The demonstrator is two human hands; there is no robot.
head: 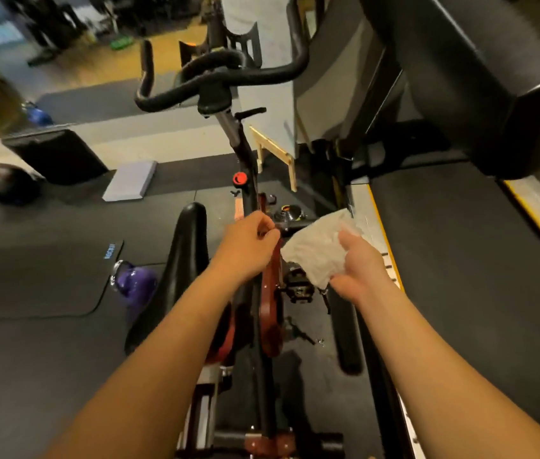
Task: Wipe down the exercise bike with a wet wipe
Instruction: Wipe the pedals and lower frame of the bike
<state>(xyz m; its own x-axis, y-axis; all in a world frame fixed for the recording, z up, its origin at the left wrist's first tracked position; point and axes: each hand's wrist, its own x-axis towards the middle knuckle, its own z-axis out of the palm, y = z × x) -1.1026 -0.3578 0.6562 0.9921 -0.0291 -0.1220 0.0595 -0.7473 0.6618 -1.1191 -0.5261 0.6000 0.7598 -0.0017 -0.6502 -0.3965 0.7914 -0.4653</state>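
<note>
Wipe (318, 250) sits right of centre, spread white and crumpled in your right hand (361, 270). The fingers curl behind it and one digit lies across its front, so it is held, not draped.

Your left hand (248, 241) is curled on top of the bike's red frame (270, 293) at centre frame. You cannot tell whether it grips the frame or pinches the wipe's near corner.

The frame's long axis runs from bottom centre up toward the handlebar (215, 77) at upper centre. It lies just left of the wipe, with the pedal (298, 288) below it. Your right hand is the nearer one, so a short sweep leftward and then along that axis looks like the next call. The saddle (182, 260) sits beyond your left arm.
</note>
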